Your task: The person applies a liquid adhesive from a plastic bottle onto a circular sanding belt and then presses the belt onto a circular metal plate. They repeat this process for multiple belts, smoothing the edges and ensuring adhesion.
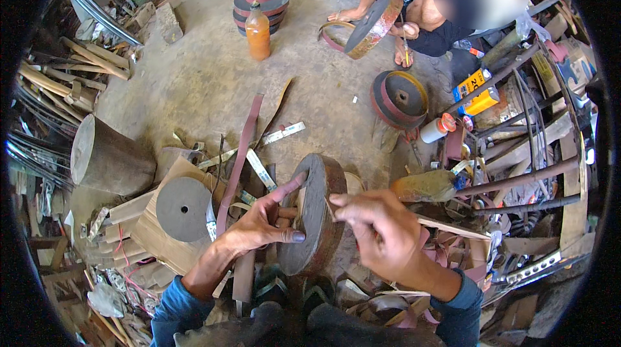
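A thick grey wheel (321, 201) with a worn brown rim stands on edge before me. My left hand (268, 217) grips it from the left, thumb and fingers spread over its flat grey face. At the right side of the rim is my right hand (385, 224), slightly blurred, with thumb and forefinger pinched together. Whatever sits between those fingertips is too small to make out. Left of the wheel, a long dark red strip (239, 162) lies across the floor. Another grey disc (184, 208) with a centre hole rests on cardboard (162, 243).
A wooden block (110, 156) stands at left. Ahead are a bottle of orange liquid (257, 36) and stacked wheels (275, 4). Another person sits at far right, holding a wheel (375, 27). Nearer lie a red-rimmed wheel (394, 104), a white bottle (435, 129) and a yellow can (477, 93).
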A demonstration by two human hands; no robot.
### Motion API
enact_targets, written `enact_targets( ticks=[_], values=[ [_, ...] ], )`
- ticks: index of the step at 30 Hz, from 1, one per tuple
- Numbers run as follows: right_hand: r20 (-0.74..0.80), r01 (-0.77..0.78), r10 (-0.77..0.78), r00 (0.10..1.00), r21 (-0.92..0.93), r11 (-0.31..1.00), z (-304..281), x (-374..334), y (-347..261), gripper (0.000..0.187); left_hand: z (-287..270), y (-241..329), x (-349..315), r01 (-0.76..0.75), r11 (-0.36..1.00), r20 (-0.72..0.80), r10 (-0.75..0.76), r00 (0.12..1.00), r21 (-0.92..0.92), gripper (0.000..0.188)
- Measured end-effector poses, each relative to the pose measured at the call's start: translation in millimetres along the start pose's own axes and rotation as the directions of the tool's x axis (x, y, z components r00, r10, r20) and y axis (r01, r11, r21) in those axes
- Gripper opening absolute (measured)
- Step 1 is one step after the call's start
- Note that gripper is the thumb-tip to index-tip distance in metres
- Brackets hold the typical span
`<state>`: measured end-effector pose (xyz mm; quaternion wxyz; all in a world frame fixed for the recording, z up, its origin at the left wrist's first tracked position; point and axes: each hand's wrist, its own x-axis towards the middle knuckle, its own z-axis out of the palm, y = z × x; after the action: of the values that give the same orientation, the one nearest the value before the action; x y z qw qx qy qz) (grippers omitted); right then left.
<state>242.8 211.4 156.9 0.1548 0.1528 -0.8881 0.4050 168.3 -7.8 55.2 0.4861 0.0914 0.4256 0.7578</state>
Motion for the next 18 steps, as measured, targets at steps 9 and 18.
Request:
enact_targets(
  ticks=[9, 18],
  values=[
    [0.209, 0.453, -0.402, 0.892, -0.386, 0.804, 31.1, -54.8, -11.8, 0.031, 0.7, -3.2, 1.4, 0.018, 0.992, -0.187, -0.041, 0.981, -0.124, 0.095],
    [-0.075, -0.235, 0.338, 0.938, 0.578, 0.781, 32.6, -67.6, -14.8, 0.022, -1.0, -25.3, -2.4, 0.073, 0.975, -0.148, -0.105, 0.983, -0.211, 0.1]
  ],
)
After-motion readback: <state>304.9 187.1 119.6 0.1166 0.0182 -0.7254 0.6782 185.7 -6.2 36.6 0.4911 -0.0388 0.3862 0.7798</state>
